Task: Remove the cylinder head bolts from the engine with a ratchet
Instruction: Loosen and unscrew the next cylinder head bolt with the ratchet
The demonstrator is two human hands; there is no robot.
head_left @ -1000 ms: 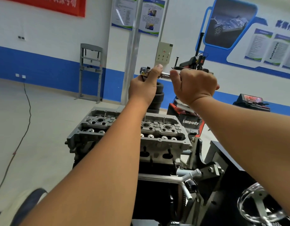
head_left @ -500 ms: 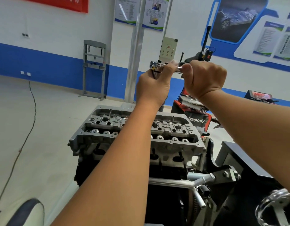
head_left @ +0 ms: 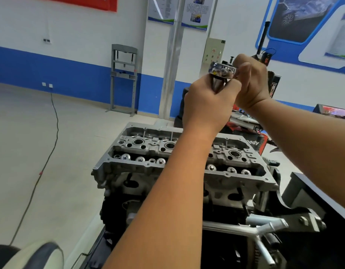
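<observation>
A grey aluminium cylinder head [head_left: 187, 158] sits on top of a dark engine block on a stand, with valve tops and round bores showing. High above it, both my hands hold a chrome ratchet [head_left: 223, 69]. My left hand [head_left: 208, 105] is closed around the extension bar hanging under the ratchet head. My right hand [head_left: 252, 82] is closed on the handle, just right of the head. The bar's lower end is hidden by my left hand and forearm. My left forearm covers the middle of the cylinder head.
A chrome stand lever [head_left: 264, 228] and black stand frame [head_left: 307, 193] lie at the lower right. A red tool cabinet [head_left: 255, 140] stands behind the engine. A grey press frame [head_left: 124, 78] and a metal pillar [head_left: 170, 61] are by the wall. A black cable [head_left: 51, 133] runs over the floor at left.
My right hand has moved in close to the ratchet head, so less handle shows between my hands. The view has tilted down and the engine sits lower in it.
</observation>
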